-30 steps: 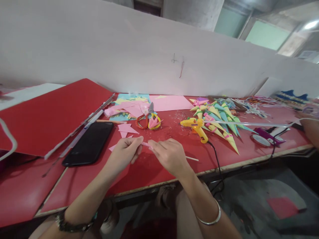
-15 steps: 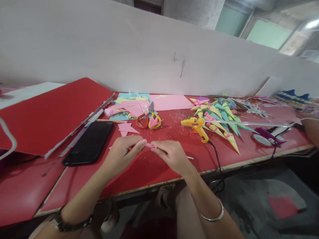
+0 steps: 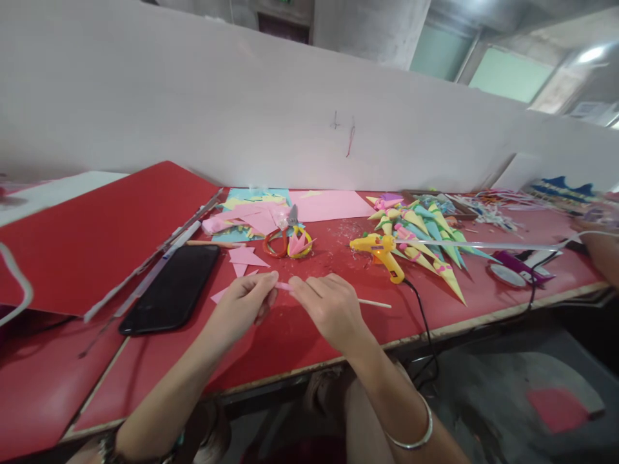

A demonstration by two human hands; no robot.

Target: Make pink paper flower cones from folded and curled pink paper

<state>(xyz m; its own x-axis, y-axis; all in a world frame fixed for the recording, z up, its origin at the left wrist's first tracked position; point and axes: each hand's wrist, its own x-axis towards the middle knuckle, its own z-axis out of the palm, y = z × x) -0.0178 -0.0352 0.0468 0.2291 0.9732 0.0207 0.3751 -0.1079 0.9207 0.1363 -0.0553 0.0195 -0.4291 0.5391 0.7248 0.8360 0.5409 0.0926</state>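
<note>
Between my hands runs a narrow strip of pink paper (image 3: 284, 286), pinched at both ends. My left hand (image 3: 249, 298) closes its thumb and fingers on the strip's left end. On the other end, my right hand (image 3: 329, 308) is closed with its fingers curled in. A thin wooden stick (image 3: 376, 303) shows to the right of my right hand; whether it lies on the table or touches the hand I cannot tell. Cut pink paper pieces (image 3: 246, 258) lie just behind my left hand. Beyond them are red-and-yellow-handled scissors (image 3: 275, 243) with a folded pink paper piece (image 3: 298, 243) on one handle.
A yellow glue gun (image 3: 382, 251) with a black cord lies to the right, beside a pile of colored paper cones (image 3: 435, 238). A black phone (image 3: 171, 290) rests on the left, near a large red sheet (image 3: 111, 238). A white partition (image 3: 242, 96) stands behind.
My hands have drawn slightly apart, showing more of the pink strip. The fingers of my right hand have curled in more. More of the wooden stick shows; the view has shifted slightly.
</note>
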